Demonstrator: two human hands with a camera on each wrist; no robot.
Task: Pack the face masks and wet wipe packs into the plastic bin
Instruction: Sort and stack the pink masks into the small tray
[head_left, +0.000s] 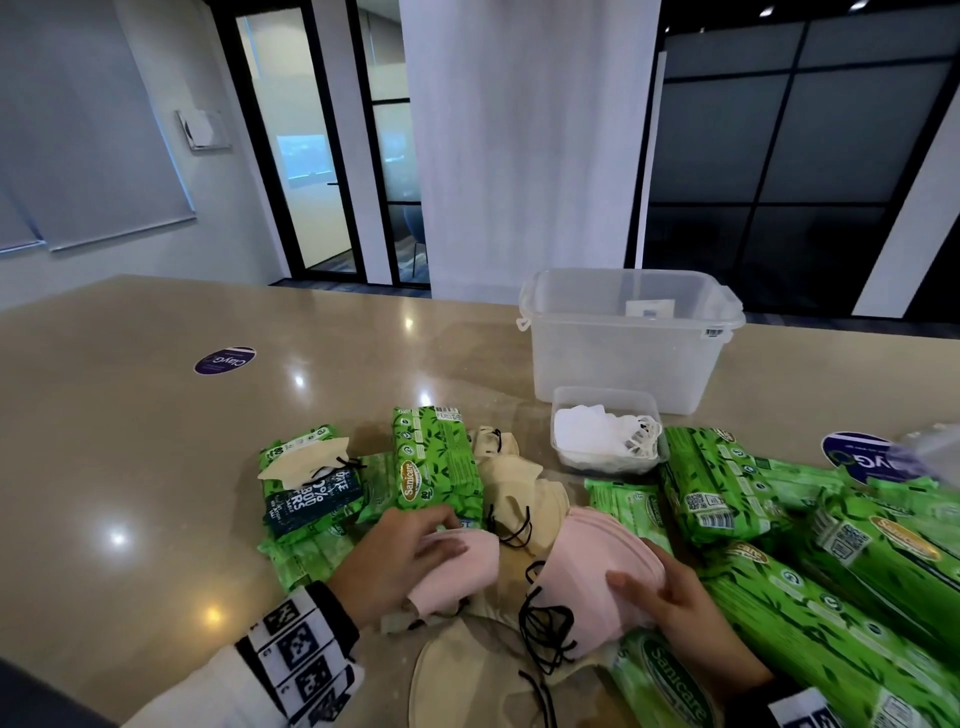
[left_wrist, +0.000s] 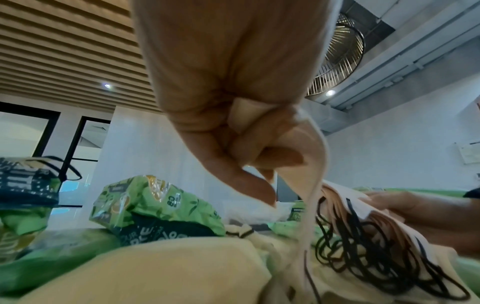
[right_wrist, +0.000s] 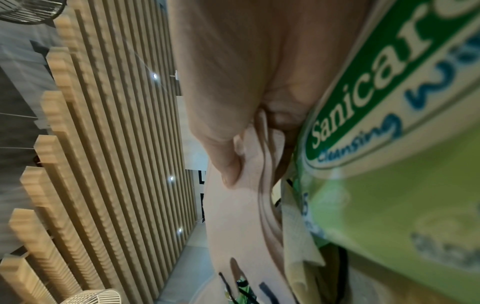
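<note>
On the beige table, a round purple sticker lies far left. Nearer the person, green wet wipe packs lie in a low pile, with a cream mask on top. An upright wipe pack stands just beside this pile.

The left hand pinches a single pink mask between thumb and curled fingers. Cream masks with black ear loops lie beneath and behind it.

The right hand grips a stack of pink masks, thumb pressed on top; its wrist rests against a wipe pack.

Behind, a small clear container holds white masks. The clear plastic bin stands just behind it, upright and open. More green wipe packs cover the table at far right.
</note>
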